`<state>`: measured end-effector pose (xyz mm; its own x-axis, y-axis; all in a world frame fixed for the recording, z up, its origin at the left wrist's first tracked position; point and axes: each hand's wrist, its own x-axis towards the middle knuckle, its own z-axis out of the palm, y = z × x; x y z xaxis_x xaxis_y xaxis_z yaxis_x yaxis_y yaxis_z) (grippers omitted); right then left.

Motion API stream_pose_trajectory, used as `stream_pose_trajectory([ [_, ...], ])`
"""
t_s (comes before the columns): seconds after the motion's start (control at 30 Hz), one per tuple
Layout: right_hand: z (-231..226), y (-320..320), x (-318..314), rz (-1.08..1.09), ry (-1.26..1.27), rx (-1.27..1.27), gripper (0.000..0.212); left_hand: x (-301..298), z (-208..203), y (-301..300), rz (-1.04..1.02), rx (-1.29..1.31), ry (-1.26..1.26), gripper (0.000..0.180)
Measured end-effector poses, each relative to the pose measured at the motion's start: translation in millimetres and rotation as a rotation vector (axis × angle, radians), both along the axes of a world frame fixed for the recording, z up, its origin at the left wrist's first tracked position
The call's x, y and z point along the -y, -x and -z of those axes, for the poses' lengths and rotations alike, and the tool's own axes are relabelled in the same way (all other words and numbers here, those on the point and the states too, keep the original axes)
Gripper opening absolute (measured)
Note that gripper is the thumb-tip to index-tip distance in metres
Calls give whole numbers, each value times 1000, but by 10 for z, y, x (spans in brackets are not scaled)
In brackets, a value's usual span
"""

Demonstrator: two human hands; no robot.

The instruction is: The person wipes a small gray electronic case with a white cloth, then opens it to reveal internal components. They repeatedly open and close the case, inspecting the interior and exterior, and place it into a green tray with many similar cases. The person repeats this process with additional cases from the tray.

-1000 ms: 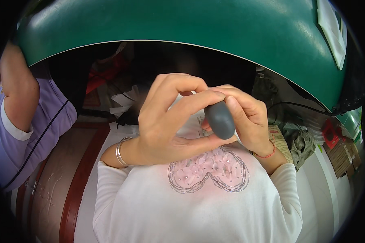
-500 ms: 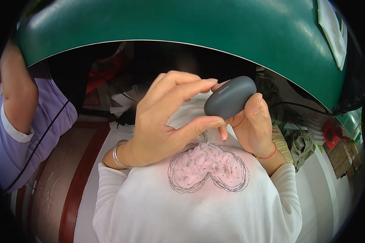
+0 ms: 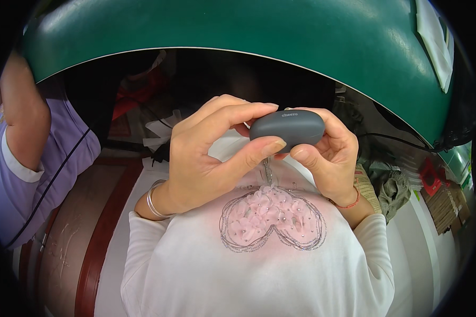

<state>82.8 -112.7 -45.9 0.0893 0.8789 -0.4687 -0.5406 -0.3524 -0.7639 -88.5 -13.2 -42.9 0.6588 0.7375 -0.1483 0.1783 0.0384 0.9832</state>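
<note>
Overhead, head view: small grey oval case (image 3: 286, 130) held up in front of the chest, under the green curved edge (image 3: 238, 31). Left hand (image 3: 206, 158) pinches it, fingertips on top, thumb beneath; right hand (image 3: 330, 153) cups its far end. Risk: smooth rounded shell, fingertip-only hold; a squeeze off-centre could squirt it loose onto the white shirt (image 3: 259, 264).

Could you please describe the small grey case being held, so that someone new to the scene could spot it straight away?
Look under the curved edge of the big green surface, above the white top with the pink heart. There the left hand and right hand pinch a small case between them. It is the only smooth, dark grey, pebble-shaped thing.
</note>
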Motion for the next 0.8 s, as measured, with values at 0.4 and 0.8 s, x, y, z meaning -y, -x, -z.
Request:
stream_pose_trajectory([
  [0.4, -3, -74, 14, -94, -57, 120, 52, 45, -51, -22, -66, 20, 217, 49],
  [0.8, 26, -76, 32, -105, -164, 143, 60, 49, -93, 31, -163, 1, 335, 27],
])
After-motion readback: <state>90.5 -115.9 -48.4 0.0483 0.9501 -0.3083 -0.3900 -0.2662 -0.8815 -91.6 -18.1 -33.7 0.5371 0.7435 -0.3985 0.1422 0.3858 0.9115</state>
